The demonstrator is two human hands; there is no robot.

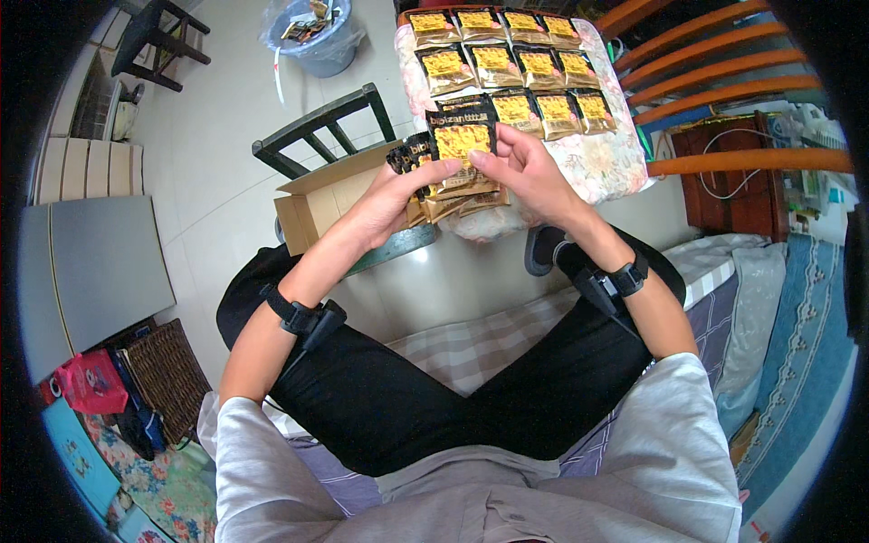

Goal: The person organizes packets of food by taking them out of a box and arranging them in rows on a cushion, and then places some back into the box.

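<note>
Both hands are raised in front of me over the near edge of a small table with a floral cover (606,167). My left hand (391,201) is closed around a bunch of black-and-gold snack packets (418,149), its thumb lying across the front one. My right hand (525,172) pinches the right edge of that front packet (460,143), thumb on its face and fingers behind. More packets of the same kind (493,65) lie in rows on the table just beyond my hands. An open cardboard box (337,188) stands left of my left hand, partly covered by my forearm.
The box rests on a dark green chair (312,131). Farther back are a blue bin (326,50) lined with plastic and a dark stool (158,45). An orange slatted wooden chair (715,81) borders the table's right side. A grey cabinet (109,271) is at left.
</note>
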